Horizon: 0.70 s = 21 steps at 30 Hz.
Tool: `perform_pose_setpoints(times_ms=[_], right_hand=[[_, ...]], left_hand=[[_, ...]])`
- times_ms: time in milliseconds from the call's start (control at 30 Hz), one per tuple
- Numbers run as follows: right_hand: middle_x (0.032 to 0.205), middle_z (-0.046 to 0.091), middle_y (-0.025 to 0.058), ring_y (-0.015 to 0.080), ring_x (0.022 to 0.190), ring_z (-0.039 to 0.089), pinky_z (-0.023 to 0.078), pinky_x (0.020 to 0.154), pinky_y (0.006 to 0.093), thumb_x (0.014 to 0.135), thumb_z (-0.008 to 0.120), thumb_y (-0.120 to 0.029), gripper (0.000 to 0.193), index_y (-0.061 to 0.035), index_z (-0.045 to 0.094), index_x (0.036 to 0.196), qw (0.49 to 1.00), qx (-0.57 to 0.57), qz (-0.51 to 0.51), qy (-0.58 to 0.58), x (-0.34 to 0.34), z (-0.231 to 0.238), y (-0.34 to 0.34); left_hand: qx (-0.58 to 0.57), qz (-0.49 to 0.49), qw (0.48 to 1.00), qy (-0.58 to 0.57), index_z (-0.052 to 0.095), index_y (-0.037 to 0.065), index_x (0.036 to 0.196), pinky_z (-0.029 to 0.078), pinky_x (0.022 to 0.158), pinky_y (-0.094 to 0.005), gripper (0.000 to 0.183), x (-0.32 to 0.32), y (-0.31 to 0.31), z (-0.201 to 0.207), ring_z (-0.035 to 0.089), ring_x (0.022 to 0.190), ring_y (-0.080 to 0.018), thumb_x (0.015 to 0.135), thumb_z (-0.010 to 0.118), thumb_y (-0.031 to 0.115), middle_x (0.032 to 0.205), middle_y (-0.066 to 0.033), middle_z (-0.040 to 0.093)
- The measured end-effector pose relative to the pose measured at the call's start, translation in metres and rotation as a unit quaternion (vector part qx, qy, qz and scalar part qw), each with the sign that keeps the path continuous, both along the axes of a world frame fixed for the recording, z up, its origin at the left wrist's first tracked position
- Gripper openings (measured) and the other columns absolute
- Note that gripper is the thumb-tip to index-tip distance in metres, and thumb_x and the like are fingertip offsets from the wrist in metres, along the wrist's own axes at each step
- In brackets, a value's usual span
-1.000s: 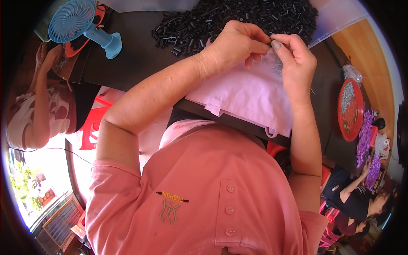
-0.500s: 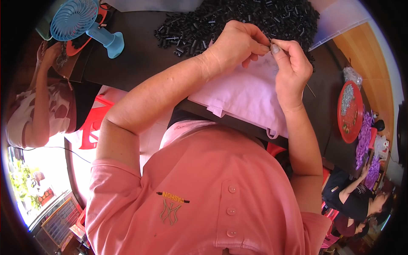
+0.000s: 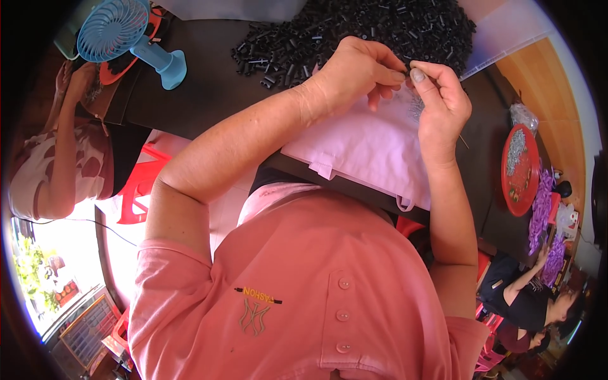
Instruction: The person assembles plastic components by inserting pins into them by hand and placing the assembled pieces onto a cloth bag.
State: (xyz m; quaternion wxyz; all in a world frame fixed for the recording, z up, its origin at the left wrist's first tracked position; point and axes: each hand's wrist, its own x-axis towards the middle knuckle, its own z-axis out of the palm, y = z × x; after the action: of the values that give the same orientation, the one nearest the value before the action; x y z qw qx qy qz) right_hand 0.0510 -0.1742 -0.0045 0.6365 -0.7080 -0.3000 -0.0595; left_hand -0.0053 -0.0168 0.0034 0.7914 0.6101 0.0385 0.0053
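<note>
Work low over the pink cloth [image 3: 361,142] to soften any drop, and avoid brushing the thin greyish bits [image 3: 417,106] lying on it near the right hand [image 3: 443,104]. Meet the fingertips squarely, press lightly and evenly, without jerking. In the left hand [image 3: 354,71], a nearly closed grip of thumb and forefinger, apparently pinching the small dark piece [image 3: 406,71], above the far part of the cloth; in the right hand, an equally narrow pinch on the same piece, almost tip to tip with the left. Cannot tell its exact shape, mostly covered by the fingers. Just beyond, a heap of black tubes [image 3: 354,38] on the dark worktop [image 3: 202,82].
</note>
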Motion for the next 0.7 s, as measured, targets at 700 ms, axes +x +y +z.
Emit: perform_pose_setpoints(times_ms=[700], right_hand=[[0.077,0.063,0.0068,0.0144,0.07,0.06,0.048,0.063,0.0249,0.082,0.065,0.003,0.008,0.0005,0.065,0.09,0.99,-0.101,0.011,-0.101,-0.002,0.011,0.001]], left_hand=[[0.088,0.018,0.996,-0.018,0.067,-0.004,0.092,0.045,0.047,-0.0241,0.012,-0.002,0.0,0.003,0.058,0.061,-0.0104,0.083,0.066,0.003,0.073,-0.0056,0.063]])
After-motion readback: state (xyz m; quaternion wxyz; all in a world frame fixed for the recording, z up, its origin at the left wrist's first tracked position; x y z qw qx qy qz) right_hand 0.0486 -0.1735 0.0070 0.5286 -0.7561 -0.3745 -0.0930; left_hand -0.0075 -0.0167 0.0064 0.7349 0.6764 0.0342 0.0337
